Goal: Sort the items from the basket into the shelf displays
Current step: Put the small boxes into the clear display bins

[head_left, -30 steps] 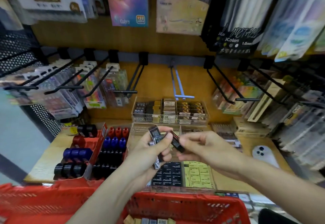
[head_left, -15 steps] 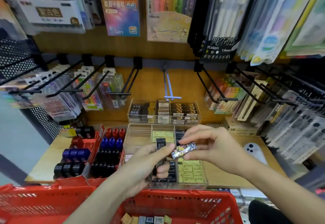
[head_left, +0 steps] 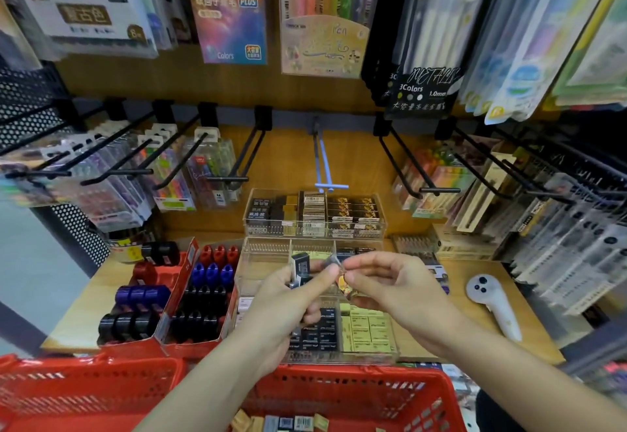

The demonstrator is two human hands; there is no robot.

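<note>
— What are the hands doing?

— The left hand [head_left: 288, 299] grips a small stack of dark boxed items [head_left: 300, 267] upright, thumb stretched across toward the other hand. The right hand [head_left: 390, 284] pinches one small gold-patterned packet [head_left: 342, 284] between thumb and fingertips. The two hands almost meet above the clear divided tray [head_left: 264, 262] on the wooden shelf [head_left: 475, 323].

— How many boxes in the left hand?

— At least two; the rest are hidden by the fingers, so I cannot count them exactly.

— And the basket?

— One red basket [head_left: 339, 394] at the bottom, below the hands, with a row of about six small packets [head_left: 281, 423] showing at its lower edge.

— What else sits on the shelf?

— A second clear tray [head_left: 315, 214] behind the first, filled with black and gold boxes. Left of the trays, two red cardboard displays [head_left: 183, 295] hold red, blue and black items. On the right lies one white controller [head_left: 492, 306], well apart from the hands.
</note>
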